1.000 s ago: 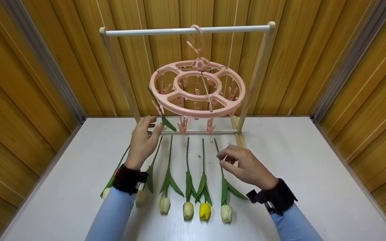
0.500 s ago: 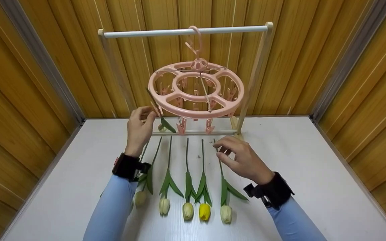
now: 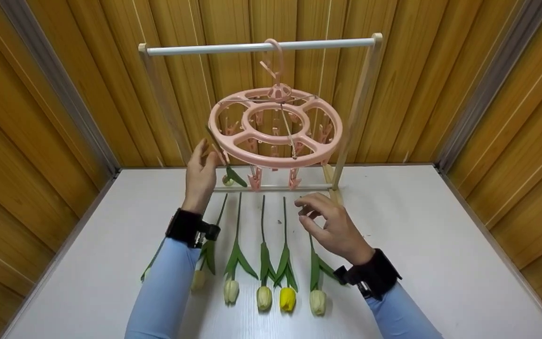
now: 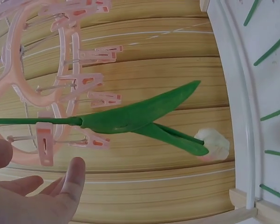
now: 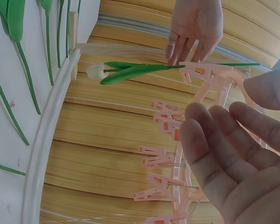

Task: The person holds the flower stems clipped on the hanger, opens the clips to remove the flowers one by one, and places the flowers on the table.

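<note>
A pale tulip [image 4: 130, 112] hangs bloom down from a pink clothes peg [image 4: 45, 144] at the left of the round pink hanger [image 3: 271, 162]. Beside that peg is my left hand [image 3: 200, 176], fingers extended and apart; the left wrist view shows a gap between fingertips and peg. My right hand [image 3: 332, 226], loosely bent and holding nothing, hovers over the stem end of the rightmost white tulip [image 3: 318, 302]. In the right wrist view its fingers [image 5: 196, 144] overlap the hanger's pegs. A yellow tulip [image 3: 287, 299] lies left of the white one.
More pale tulips [image 3: 231, 292] lie in a row on the white table [image 3: 417, 235], stems pointing to the hanger; my left forearm partly covers the leftmost. The hanger hooks over a white rod [image 3: 205, 49] on a wooden-legged stand. Wood-look walls [image 3: 417, 94] enclose the table.
My left hand has drawn left from the hanging tulip's leaves, then moved up beside the peg. The tulip stays hanging. My right hand has shifted slightly left and up.
</note>
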Demonstrator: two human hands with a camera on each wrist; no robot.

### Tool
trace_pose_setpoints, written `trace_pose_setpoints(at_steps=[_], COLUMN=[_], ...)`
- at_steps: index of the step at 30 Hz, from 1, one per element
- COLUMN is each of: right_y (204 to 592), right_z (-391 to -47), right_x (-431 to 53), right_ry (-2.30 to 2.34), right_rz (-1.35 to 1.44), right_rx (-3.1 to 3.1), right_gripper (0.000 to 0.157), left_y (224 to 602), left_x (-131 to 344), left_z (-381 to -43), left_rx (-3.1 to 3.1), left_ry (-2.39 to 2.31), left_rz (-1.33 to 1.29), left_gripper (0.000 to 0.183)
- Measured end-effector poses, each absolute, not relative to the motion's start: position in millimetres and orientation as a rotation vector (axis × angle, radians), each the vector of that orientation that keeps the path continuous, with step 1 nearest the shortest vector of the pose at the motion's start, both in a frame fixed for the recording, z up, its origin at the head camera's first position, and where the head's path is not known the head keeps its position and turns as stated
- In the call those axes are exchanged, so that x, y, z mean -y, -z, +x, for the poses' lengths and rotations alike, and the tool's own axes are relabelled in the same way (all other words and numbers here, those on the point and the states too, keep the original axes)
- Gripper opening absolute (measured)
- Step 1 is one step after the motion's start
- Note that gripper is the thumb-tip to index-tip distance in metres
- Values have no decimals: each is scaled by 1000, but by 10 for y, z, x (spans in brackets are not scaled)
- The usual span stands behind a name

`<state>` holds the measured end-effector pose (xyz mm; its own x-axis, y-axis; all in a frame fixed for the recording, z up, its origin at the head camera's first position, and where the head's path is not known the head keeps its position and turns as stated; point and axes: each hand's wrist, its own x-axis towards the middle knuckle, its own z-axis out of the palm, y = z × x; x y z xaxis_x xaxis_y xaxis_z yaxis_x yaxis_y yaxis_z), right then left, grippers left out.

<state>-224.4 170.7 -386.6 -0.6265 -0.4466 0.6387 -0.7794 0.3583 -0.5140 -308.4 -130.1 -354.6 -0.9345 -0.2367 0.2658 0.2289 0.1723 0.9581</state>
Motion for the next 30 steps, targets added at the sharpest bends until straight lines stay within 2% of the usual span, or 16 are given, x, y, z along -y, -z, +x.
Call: trace_pose_setpoints(at_steps=[14, 30], right_y=[4031, 4083], right_z=[-2240, -2249], right_x=[-1612, -1632], right_ry=[-1270, -1320], right_rz=[1008, 978], right_rx=[2147, 2157], right_gripper=[30, 29], left_y=[3530, 3476], left_x=[1226, 1092], left_z=[-3053, -2925], left_rx=[1940, 1987], left_ry=[1882, 1701], left_rz=[-98, -196], left_gripper=[46, 23])
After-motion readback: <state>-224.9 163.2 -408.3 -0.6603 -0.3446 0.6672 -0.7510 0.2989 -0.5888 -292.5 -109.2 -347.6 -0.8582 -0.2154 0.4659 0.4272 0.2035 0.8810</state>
